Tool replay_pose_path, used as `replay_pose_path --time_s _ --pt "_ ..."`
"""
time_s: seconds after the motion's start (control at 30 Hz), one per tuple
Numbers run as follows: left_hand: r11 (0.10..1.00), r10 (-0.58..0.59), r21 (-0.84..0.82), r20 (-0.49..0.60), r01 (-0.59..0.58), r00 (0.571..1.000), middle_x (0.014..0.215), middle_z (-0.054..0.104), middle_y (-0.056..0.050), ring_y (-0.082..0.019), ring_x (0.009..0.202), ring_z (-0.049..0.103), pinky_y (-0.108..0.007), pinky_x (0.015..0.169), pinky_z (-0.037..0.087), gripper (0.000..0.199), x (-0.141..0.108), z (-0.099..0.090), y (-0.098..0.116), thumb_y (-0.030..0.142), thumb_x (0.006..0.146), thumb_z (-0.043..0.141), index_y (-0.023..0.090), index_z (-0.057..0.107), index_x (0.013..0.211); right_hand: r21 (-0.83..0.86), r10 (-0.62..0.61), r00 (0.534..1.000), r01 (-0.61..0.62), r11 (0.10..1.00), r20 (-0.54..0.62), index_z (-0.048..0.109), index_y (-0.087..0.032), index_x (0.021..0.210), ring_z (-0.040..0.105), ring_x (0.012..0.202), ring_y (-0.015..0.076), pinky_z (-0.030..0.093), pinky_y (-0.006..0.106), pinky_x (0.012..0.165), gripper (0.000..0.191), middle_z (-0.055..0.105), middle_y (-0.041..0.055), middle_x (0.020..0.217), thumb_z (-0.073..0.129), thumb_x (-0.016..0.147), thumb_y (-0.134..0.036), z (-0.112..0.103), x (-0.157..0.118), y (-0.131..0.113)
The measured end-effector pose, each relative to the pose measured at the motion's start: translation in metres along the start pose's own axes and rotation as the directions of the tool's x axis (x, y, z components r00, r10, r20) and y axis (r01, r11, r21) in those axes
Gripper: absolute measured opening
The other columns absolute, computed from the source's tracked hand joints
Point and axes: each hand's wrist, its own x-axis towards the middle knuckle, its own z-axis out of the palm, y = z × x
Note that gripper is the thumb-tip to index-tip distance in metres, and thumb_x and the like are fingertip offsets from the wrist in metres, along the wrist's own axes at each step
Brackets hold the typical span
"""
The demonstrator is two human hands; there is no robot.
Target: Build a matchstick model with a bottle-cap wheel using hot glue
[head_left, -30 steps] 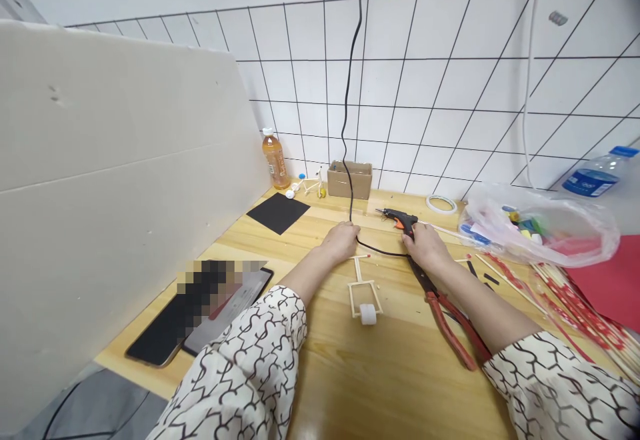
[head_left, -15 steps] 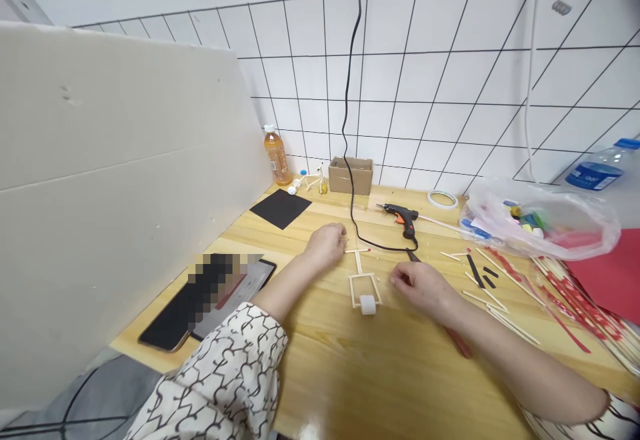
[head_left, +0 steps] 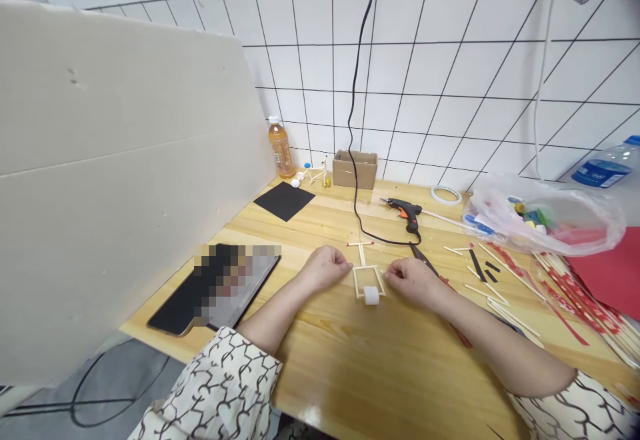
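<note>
A small frame of pale matchsticks (head_left: 355, 283) lies flat on the wooden table, with a short stem and a red-tipped crossbar at its far end. A white roller-like piece (head_left: 371, 295) sits on its near side. Just left of the frame is my left hand (head_left: 327, 269), its fingers pressed together at the upper left corner; whatever they might hold is too small to see. My right hand (head_left: 410, 280) is on the other side, thumb and fingertips closed near the right edge, and nothing can be made out between them.
Behind are a glue gun (head_left: 407, 211), cardboard box (head_left: 355, 171), bottle (head_left: 281, 150) and black sheet (head_left: 285, 201). Pliers (head_left: 423, 257), loose sticks and a plastic bag (head_left: 560, 227) lie right. Phone (head_left: 175, 307) and tablet lie left. A black cable hangs down behind the frame.
My left hand has come down from the crossbar to beside the square part. My right hand has moved slightly left, closer to the frame. The camera view has shifted a little.
</note>
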Motion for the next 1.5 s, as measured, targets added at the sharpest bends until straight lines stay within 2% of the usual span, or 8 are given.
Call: replay_pose_path --time_s 0.2,0.43,0.77,1.23,1.5 --pt "0.996 -0.011 -0.092 0.096 0.020 0.995 0.041 0.042 0.003 -0.009 0.041 0.034 -0.022 0.042 0.024 0.037 -0.001 0.000 -0.001 0.044 0.069 0.052 0.015 0.050 0.047 0.015 0.009 1.000 -0.009 1.000 0.020 0.059 -0.016 0.058 0.043 0.054 0.0119 0.027 0.023 0.049 0.024 0.052 0.0006 0.055 0.045 0.076 -0.026 0.005 0.002 0.001" --pt "0.989 -0.035 -0.134 0.142 0.054 0.989 0.039 0.044 0.002 -0.008 0.040 0.035 -0.023 0.043 0.026 0.036 -0.002 0.001 0.002 0.042 0.067 0.053 0.014 0.053 0.045 0.040 0.011 0.998 -0.014 0.999 0.062 0.054 -0.017 0.054 0.038 0.051 0.0109 0.026 0.023 0.047 0.025 0.044 -0.0019 0.051 0.045 0.076 -0.026 0.002 0.003 -0.002" --pt "0.987 -0.038 -0.150 0.159 0.062 0.987 0.039 0.044 0.003 -0.008 0.040 0.034 -0.023 0.044 0.025 0.034 -0.003 0.000 0.003 0.040 0.068 0.053 0.015 0.052 0.045 0.068 0.010 0.997 -0.016 0.998 0.080 0.049 -0.017 0.053 0.038 0.052 0.0104 0.025 0.022 0.047 0.025 0.042 -0.0024 0.051 0.044 0.077 -0.025 0.005 0.006 -0.003" --pt "0.983 -0.028 -0.173 0.152 0.055 0.988 0.038 0.043 0.003 -0.008 0.040 0.034 -0.024 0.043 0.023 0.035 -0.002 0.001 0.001 0.041 0.067 0.053 0.015 0.051 0.044 0.074 0.012 0.997 -0.018 0.997 0.079 0.054 -0.017 0.055 0.043 0.052 0.0110 0.027 0.022 0.048 0.026 0.051 -0.0007 0.053 0.045 0.077 -0.025 0.006 0.005 -0.006" --pt "0.982 -0.019 -0.183 0.153 0.048 0.988 0.040 0.044 0.002 -0.008 0.040 0.034 -0.023 0.043 0.024 0.035 -0.003 0.001 0.002 0.041 0.067 0.053 0.014 0.051 0.045 0.074 0.012 0.997 -0.018 0.997 0.080 0.053 -0.016 0.054 0.042 0.049 0.0099 0.026 0.023 0.047 0.028 0.050 -0.0014 0.050 0.043 0.078 -0.024 0.005 0.002 -0.010"
